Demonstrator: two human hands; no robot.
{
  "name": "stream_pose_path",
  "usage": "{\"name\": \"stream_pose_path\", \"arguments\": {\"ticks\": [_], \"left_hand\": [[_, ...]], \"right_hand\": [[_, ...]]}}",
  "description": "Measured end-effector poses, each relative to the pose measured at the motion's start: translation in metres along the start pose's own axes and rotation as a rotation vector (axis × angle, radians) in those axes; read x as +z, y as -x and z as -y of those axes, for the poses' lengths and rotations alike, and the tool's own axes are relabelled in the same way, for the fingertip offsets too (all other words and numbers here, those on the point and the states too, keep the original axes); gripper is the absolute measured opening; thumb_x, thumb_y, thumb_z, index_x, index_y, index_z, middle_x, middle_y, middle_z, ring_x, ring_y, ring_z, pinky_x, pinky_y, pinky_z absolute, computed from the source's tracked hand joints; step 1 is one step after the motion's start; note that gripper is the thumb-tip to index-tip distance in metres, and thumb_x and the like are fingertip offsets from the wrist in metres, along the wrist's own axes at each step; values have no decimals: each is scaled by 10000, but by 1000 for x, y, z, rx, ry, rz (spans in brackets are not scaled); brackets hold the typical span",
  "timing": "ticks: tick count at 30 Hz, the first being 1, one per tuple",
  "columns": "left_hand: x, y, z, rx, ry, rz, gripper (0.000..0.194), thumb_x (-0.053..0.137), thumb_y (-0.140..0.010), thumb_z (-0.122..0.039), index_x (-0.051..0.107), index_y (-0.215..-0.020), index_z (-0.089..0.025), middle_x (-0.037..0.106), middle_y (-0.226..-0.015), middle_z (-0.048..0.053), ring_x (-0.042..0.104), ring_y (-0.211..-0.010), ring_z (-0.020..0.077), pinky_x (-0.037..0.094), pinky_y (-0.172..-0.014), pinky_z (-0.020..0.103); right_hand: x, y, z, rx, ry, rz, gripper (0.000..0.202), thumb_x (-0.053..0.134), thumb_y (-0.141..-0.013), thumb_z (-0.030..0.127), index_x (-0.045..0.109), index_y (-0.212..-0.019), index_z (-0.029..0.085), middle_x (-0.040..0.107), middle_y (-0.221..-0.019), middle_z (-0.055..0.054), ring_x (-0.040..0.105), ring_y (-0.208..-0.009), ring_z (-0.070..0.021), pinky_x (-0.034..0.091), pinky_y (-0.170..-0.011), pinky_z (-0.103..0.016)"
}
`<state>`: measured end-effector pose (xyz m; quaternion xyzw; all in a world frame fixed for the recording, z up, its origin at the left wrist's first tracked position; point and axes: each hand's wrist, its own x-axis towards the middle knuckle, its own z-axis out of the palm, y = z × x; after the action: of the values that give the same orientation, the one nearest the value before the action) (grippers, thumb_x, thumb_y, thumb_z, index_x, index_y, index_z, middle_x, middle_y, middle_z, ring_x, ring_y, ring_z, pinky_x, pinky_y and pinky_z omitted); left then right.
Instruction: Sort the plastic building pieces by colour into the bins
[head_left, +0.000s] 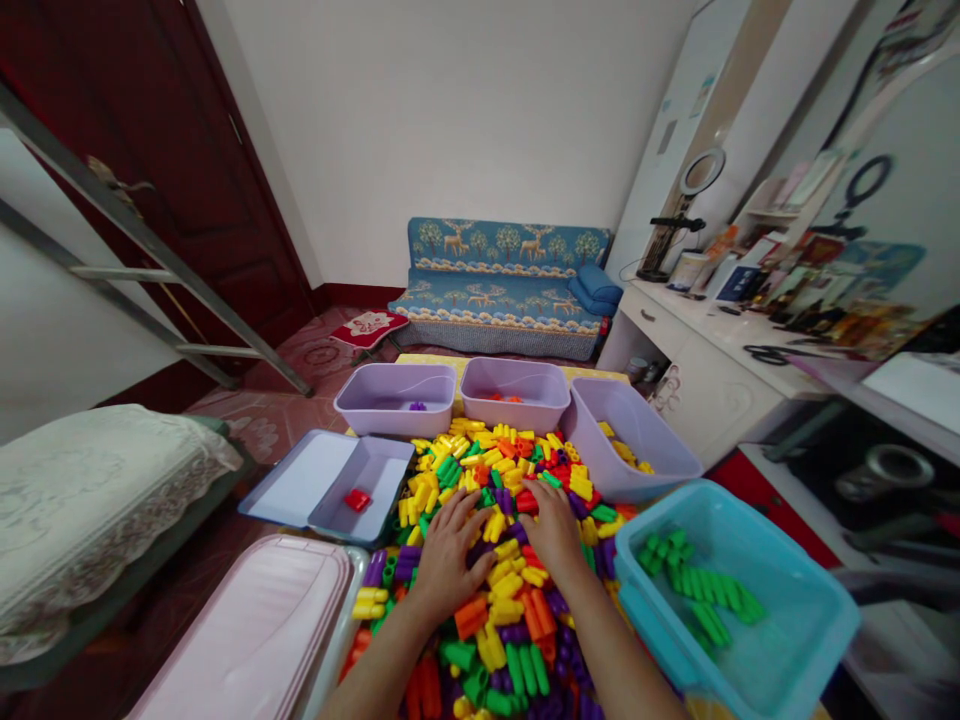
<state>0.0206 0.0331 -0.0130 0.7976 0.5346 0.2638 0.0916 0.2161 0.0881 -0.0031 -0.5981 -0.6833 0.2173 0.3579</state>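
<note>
A wide heap of plastic peg-shaped building blocks (507,585) in yellow, green, red, orange and purple covers the table between the boxes. My left hand (451,548) rests on the heap, palm down, thumb and fingers apart, with yellow pieces beside it. To its right, my right hand (553,528) lies open over the blocks, fingertips by some red and purple pieces. Neither hand visibly grips a piece, though what lies under the palms is hidden. Beside my right forearm stands a turquoise tub (806,610) with several green blocks (697,583) inside.
Three lilac bins line the far edge: left with purple bits (352,408), middle with orange ones (480,408), right with yellow (660,455). A blue-rimmed open case (274,490) holds a red piece (358,499). A pink lid (255,625) lies front left. A sofa (502,290) stands beyond.
</note>
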Motion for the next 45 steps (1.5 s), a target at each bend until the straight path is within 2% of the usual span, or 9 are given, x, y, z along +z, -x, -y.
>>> {"name": "stream_pose_path", "arguments": {"ticks": [5, 11, 18, 21, 25, 31, 35, 38, 45], "left_hand": [[2, 1, 1, -8, 2, -9, 560, 609, -808, -307, 483, -1350, -250, 419, -1481, 66, 290, -1405, 302, 321, -1114, 509], [0, -1, -1, -16, 16, -1, 533, 613, -807, -313, 510, -1326, -255, 430, -1473, 63, 300, -1398, 309, 318, -1109, 520], [-3, -1, -3, -27, 35, 9, 528, 623, -812, -325, 517, -1326, -264, 416, -1485, 57, 280, -1408, 297, 306, -1116, 513], [-2, -1, -1, -28, 48, 8, 511, 626, -818, -330, 533, -1316, -264, 426, -1477, 64, 294, -1402, 301, 309, -1111, 518], [0, -2, 3, -20, 102, 5, 491, 617, -839, -368, 543, -1314, -271, 452, -1459, 66, 308, -1393, 301, 299, -1116, 529], [-3, -3, 6, -94, 439, -92, 385, 352, -982, -332, 565, -1290, -243, 552, -1369, 61, 375, -1366, 221, 281, -1150, 488], [-6, -5, 5, -162, 570, -113, 379, 382, -972, -368, 604, -1248, -234, 588, -1328, 69, 401, -1349, 235, 282, -1148, 493], [-9, -6, 3, -164, 603, -99, 375, 399, -963, -392, 642, -1199, -230, 620, -1289, 68, 417, -1336, 243, 274, -1150, 494], [-18, -9, 2, -254, 668, -48, 424, 365, -966, -430, 650, -1187, -206, 604, -1312, 70, 421, -1342, 234, 299, -1146, 454]], "right_hand": [[-3, -1, 2, 54, -90, 63, 250, 528, -785, 198, 705, -960, 187, 729, -945, -87, 677, -878, -243, 517, -839, -380], [-16, 6, 6, 98, -268, 40, 258, 520, -831, 315, 684, -972, 174, 730, -935, -85, 679, -848, -228, 529, -785, -359], [-34, 48, 45, -132, -17, 143, 157, 598, -816, 197, 688, -941, 225, 691, -997, -50, 597, -979, -229, 454, -886, -376], [-23, 81, 66, -245, 12, 280, 214, 682, -766, 160, 679, -951, 267, 677, -991, -9, 574, -987, -218, 426, -898, -366], [-3, 106, 76, -309, 94, 288, 346, 761, -701, 154, 651, -1001, 286, 645, -1045, 2, 534, -1032, -229, 392, -912, -373], [-3, 77, 61, -253, 219, 172, 118, 641, -791, 113, 597, -763, 219, 635, -826, 3, 553, -874, -208, 386, -820, -353], [-23, 50, 46, -194, 208, 50, 116, 575, -825, 104, 617, -816, 212, 657, -847, -15, 574, -862, -212, 400, -792, -344], [-31, 47, 40, -197, 129, 13, 137, 546, -837, 112, 633, -877, 209, 670, -904, -30, 589, -891, -206, 421, -817, -332], [-14, 83, 64, -281, 87, 250, 232, 610, -781, 72, 649, -922, 252, 674, -952, 3, 573, -956, -202, 406, -899, -351]]}}
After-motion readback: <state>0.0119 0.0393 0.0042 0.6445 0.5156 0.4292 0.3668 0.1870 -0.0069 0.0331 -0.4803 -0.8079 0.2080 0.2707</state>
